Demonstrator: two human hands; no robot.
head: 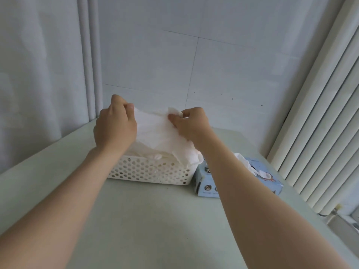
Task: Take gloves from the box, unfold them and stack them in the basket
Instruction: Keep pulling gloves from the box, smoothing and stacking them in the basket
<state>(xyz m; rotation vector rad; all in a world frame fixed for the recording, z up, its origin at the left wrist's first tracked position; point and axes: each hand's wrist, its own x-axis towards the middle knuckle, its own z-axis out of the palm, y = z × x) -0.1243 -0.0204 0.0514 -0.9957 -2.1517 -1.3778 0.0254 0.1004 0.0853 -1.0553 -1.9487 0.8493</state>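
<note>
A thin white glove (157,129) is stretched between both hands above the white perforated basket (147,171). My left hand (114,123) pinches its left edge and my right hand (188,123) pinches its right edge. The glove's lower part hangs down toward the basket's right end. More white gloves (155,155) lie piled inside the basket. The light blue glove box (266,183) sits to the right of the basket, partly hidden by my right forearm, with a white glove (246,164) sticking out of its top opening.
The basket and box stand on a pale green table (145,220) near a white tiled wall. A white curtain (38,74) hangs at the left. A white ribbed radiator (326,123) runs along the table's right side.
</note>
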